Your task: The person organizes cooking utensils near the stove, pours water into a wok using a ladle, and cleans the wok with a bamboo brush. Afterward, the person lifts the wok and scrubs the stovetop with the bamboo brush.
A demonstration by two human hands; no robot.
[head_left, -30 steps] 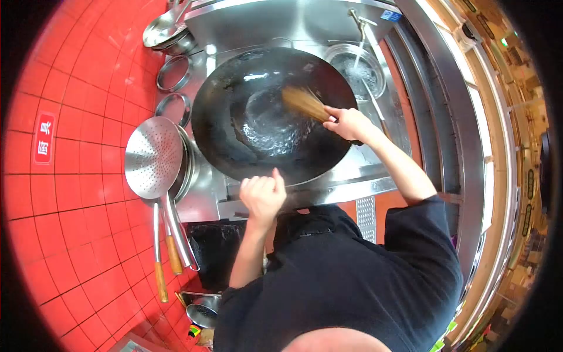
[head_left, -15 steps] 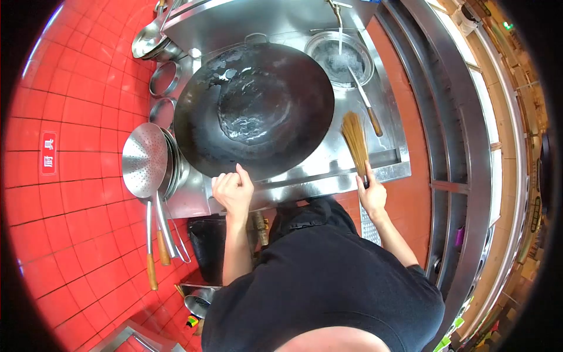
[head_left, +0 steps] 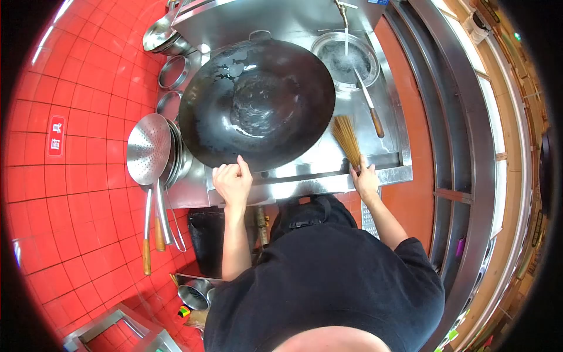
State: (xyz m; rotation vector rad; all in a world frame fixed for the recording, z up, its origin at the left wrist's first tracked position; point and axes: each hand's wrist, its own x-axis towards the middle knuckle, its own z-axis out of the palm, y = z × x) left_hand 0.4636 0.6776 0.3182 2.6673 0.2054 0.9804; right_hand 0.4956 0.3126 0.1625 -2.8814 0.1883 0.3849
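Note:
A large dark wok (head_left: 205,123) sits on the steel stove, with a little swirling water (head_left: 255,111) in its bottom. My left hand (head_left: 233,180) is closed at the wok's near rim, thumb up against the edge; the grip itself is hidden under the fingers. In my right hand (head_left: 366,180) is a bamboo wok brush (head_left: 347,139), held by its lower end with the bristles pointing up and left, just right of the wok. A ladle (head_left: 369,105) with a wooden handle leans in a round water basin (head_left: 334,56) behind the brush.
A tap (head_left: 345,23) runs into the basin. Perforated strainers (head_left: 148,149) with long handles hang over the stove's left edge, beside metal rings (head_left: 173,71) and stacked bowls (head_left: 159,34). Red tiled wall (head_left: 76,199) stands at left; steel shelving (head_left: 454,117) is at right.
The brush in my right hand has tilted left, its bristles closer to the wok. The water in the wok has shifted. My left hand stays at the rim; the whole view has moved slightly.

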